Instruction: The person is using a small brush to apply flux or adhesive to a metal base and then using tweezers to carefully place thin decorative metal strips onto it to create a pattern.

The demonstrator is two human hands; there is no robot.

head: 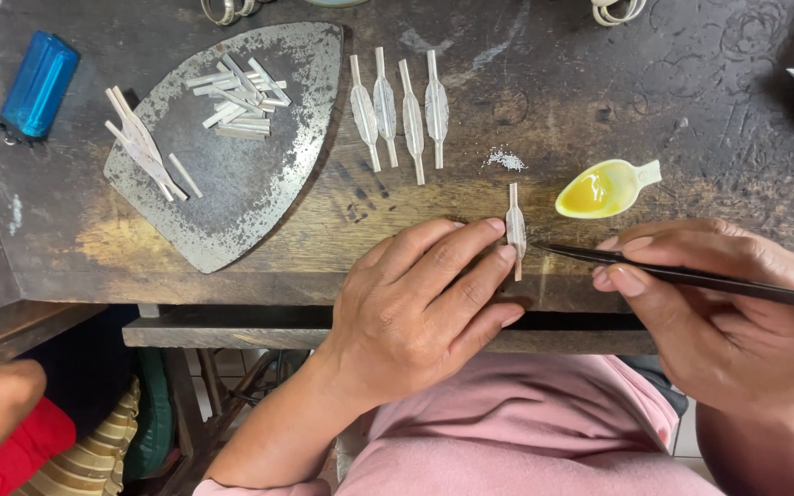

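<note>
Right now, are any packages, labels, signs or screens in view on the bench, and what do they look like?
No packages, labels, signs or screens show on the wooden bench.
Nearest to a container: blue translucent lighter, far left, oblong, lying flat.
Small yellow spoon-shaped dish, right of centre, holding yellowish liquid, unmarked.

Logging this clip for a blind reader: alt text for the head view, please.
The left hand pins a small leaf-shaped metal piece to a worn wooden bench while the right hand points dark tweezers at it. Four similar pieces and a yellow-filled spoon lie beyond.
</note>
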